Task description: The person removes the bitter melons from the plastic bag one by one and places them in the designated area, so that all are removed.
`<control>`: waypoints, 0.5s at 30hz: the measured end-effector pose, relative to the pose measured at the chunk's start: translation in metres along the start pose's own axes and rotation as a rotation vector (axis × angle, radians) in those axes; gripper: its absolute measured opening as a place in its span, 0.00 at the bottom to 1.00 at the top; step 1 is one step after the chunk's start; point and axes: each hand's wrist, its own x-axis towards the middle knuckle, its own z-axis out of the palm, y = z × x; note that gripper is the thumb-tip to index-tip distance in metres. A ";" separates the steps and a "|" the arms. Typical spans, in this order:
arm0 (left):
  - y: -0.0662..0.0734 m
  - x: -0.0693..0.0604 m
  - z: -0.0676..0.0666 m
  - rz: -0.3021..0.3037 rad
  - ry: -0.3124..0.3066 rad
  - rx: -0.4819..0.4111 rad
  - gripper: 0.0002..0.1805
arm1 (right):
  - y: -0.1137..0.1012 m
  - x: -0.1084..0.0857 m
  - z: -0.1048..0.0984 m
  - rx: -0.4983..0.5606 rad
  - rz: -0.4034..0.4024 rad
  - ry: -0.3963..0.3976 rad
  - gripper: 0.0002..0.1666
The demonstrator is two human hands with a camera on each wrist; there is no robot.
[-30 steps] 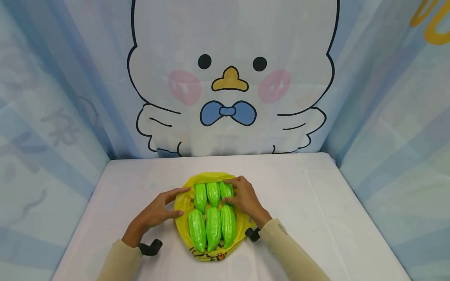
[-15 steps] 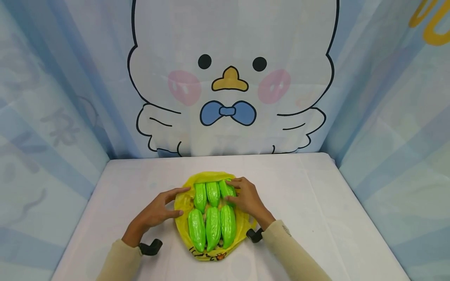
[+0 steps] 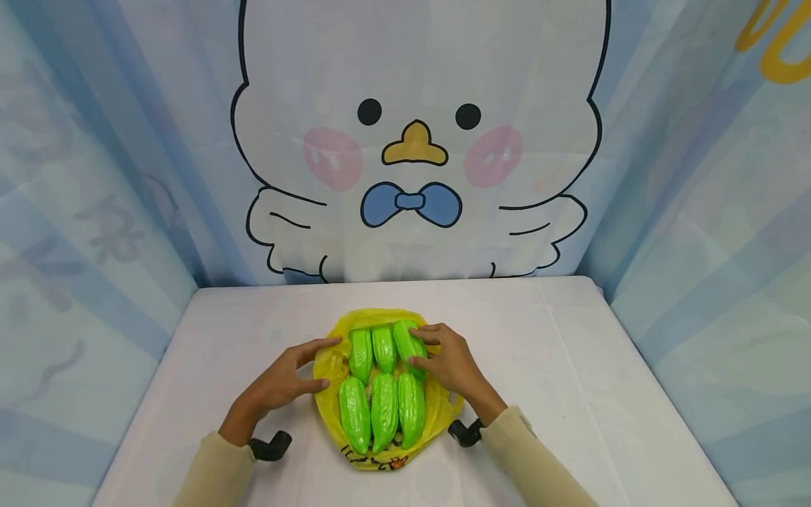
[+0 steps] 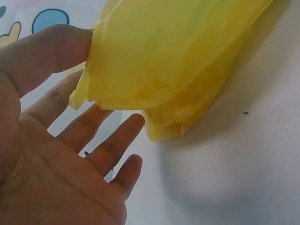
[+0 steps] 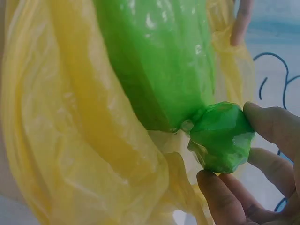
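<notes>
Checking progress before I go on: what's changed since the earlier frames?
The right hand, still gripping the back-right green banana-shaped piece, has eased right and toward the person. That piece now slants more, near end rightward. Nothing was newly grasped or let go. The left hand, yellow plastic bag and other five green pieces look unmoved.

No full word legible in any view. Blk lettering (image 3: 381, 465) along the near edge of the yellow bag (image 3: 329, 403) is too small & creased to read; big yellow ltr-like strokes (image 3: 788, 73) on the rt curtain (image 3: 709, 211) run off the head view's top rt corner, so can't ID them
</notes>
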 end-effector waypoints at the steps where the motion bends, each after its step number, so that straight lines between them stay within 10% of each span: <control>1: 0.000 0.000 0.000 -0.002 0.000 0.002 0.39 | 0.000 -0.002 -0.001 0.007 0.000 0.000 0.33; 15: 0.002 0.000 0.000 -0.031 0.003 0.002 0.40 | -0.011 -0.018 -0.018 0.142 0.003 0.015 0.35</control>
